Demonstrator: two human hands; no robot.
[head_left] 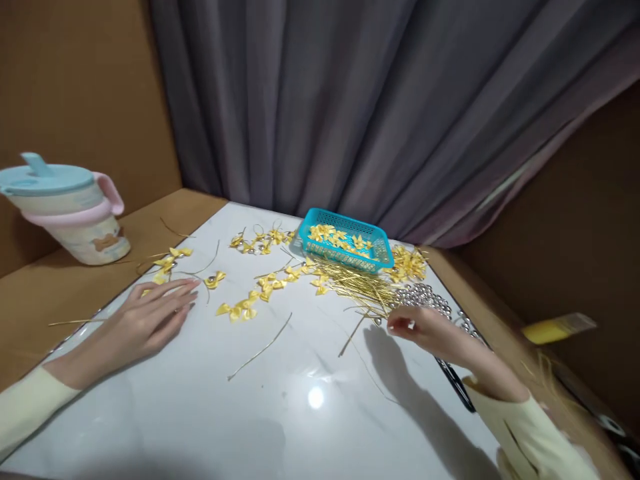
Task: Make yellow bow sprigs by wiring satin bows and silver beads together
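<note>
My left hand [155, 313] lies at the left of the white board with its fingers stretched out. Under and beyond its fingertips are yellow ribbon bows [173, 260] with thin wire, and a single bow [215, 280] with a silver bead sits just past them. My right hand [425, 327] is at the right, its fingers curled into a pinch beside the pile of silver beads [423, 297]. Whatever the pinch holds, if anything, is too small to make out. A loose bead [377, 321] and the ends of gold wires [363, 283] lie close to its fingertips.
A blue basket [345, 260] of yellow bows stands at the back, with more bows [407, 263] at its right. Several bows [267, 287] are scattered mid-board. One wire [260, 350] lies in front. Black-handled tool [456, 385] is under my right forearm; a cup [75, 213] stands left.
</note>
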